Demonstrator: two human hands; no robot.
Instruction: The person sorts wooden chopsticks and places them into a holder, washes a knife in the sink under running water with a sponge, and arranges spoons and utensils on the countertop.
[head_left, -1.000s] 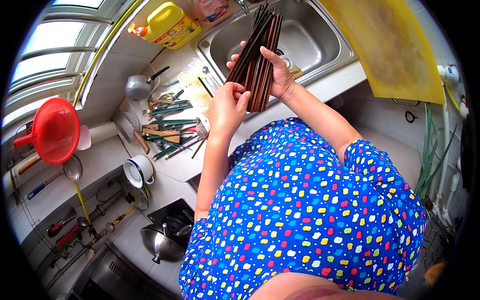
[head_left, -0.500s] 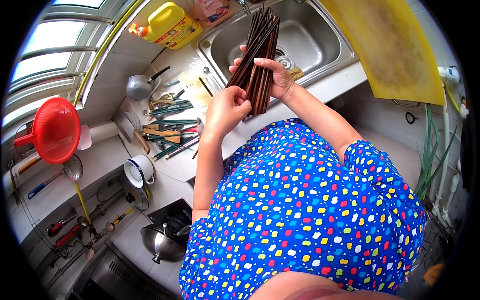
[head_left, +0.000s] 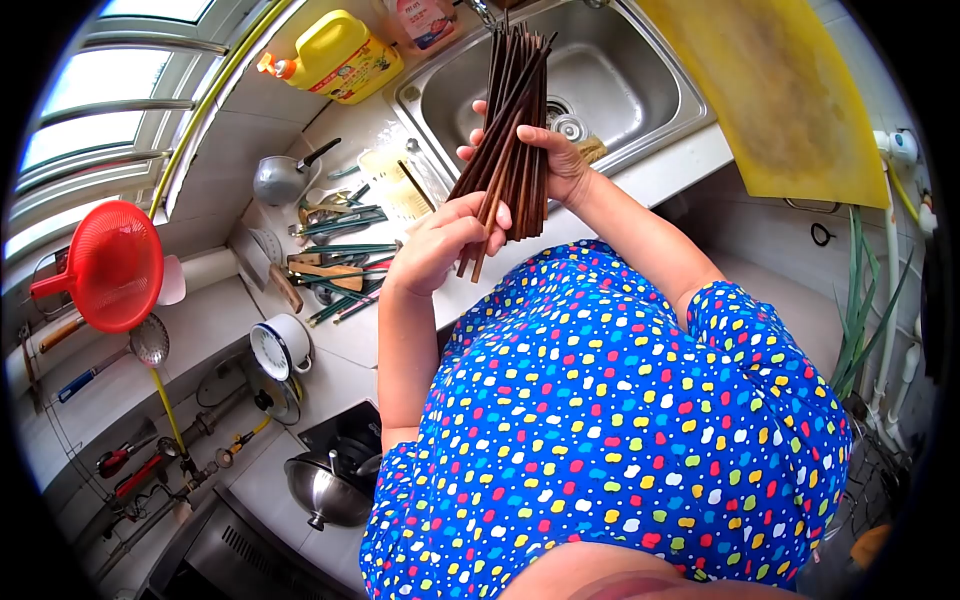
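Note:
A thick bundle of dark brown chopsticks (head_left: 520, 130) is held up at the near edge of the steel sink (head_left: 640, 90). My right hand (head_left: 560, 165) is wrapped round it, thumb across the front and fingertips showing on its left side. At the bundle's lower left, my left hand (head_left: 440, 240) is closed with its fingers pinching chopsticks; a few ends stick out below the rest. Left of that hand on the counter lie green-handled chopsticks (head_left: 345, 248), spoons and a wooden-handled cleaver (head_left: 284, 288). Some left fingertips are hidden behind the chopsticks.
A yellow jug (head_left: 350, 55) stands by the sink, and a yellow board (head_left: 775, 90) leans at its right. A small pot (head_left: 282, 180), a white enamel mug (head_left: 280, 345) and a red strainer (head_left: 115, 265) are on the left. A lidded pan (head_left: 325, 490) sits below.
My left hand has shifted slightly left and down and turned. A few chopsticks in its fingers now stick out below the bundle. My right hand keeps its hold.

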